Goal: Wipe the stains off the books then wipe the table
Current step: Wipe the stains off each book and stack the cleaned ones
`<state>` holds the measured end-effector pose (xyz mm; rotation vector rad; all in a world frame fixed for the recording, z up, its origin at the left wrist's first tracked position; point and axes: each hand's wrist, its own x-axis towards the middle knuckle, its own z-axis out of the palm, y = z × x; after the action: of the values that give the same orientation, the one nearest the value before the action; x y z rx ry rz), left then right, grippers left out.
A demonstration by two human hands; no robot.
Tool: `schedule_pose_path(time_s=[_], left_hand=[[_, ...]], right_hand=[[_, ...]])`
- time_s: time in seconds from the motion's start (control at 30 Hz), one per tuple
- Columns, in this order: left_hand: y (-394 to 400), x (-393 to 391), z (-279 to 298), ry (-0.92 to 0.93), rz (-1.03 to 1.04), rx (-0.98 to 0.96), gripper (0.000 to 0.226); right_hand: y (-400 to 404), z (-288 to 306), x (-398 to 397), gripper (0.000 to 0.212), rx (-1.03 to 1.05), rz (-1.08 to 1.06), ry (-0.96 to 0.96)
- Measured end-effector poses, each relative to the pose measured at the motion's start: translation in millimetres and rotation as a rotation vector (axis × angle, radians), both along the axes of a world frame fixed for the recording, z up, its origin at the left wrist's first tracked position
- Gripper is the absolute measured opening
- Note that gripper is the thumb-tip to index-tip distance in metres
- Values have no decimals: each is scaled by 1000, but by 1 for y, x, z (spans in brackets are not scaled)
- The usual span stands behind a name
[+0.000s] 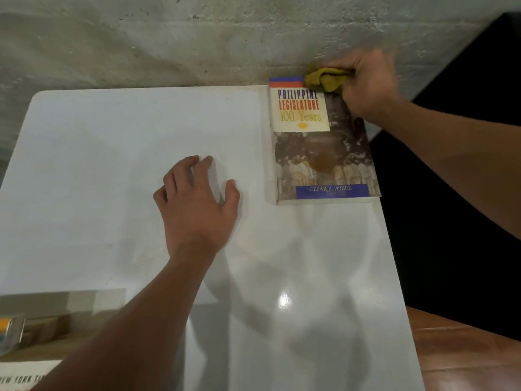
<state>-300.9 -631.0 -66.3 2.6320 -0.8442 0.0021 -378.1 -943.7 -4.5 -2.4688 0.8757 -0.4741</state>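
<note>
Paperback book with a sepia crowd photo cover, cream title panel reading "Philippine Legislature 100 Years" and a blue name band at the bottom [321,142] lies flat, face up, at the far right corner of the white glossy rectangular desk [112,136], its right edge about flush with the desk's right edge. Brown blotchy stain [324,162] sits on the lower-middle of the cover, just above the blue band.

Crumpled mustard-yellow cloth rag [324,79] rests on the book's top right corner, overlapping the red-blue stripe at the cover's top edge. Right hand [363,83] grips the rag, fingers curled around it, knuckles up; hand is a bit motion-blurred. Right forearm comes in from the right side of the frame, over the dark area beside the desk.

Left hand [197,201] lies palm down on the bare desk mid-surface, left of the book and apart from it, fingers spread and relaxed, holding nothing.

Second book with a blurred tan and grey cover [56,320] lies at the near left of the desk, partly cut off by the frame and partly covered by the left forearm; white strip below it shows "New York Ti…" lettering.

Rough grey concrete wall [197,38] runs behind the desk. Brown wooden surface [465,348] shows at lower right, beside the desk.
</note>
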Motion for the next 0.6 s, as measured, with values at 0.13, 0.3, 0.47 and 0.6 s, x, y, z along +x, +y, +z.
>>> schedule_pose_path(time_s=[0.13,0.3,0.47,0.6], left_hand=[[-1,-1,-1,-13,-7,3,54],[-2,-3,0,-16,-4,-7,52],[-4,-8,-2,-28,-5,18,53],[-4,-12,-1,-43,-6,18,54]], right_hand=[[4,-2,-10,44,-43,59,77],[17,-7,-30,33,-63,138,41],[40,-5,-49,34,35,172,-32],[61,0,-63,40,158,116,0]])
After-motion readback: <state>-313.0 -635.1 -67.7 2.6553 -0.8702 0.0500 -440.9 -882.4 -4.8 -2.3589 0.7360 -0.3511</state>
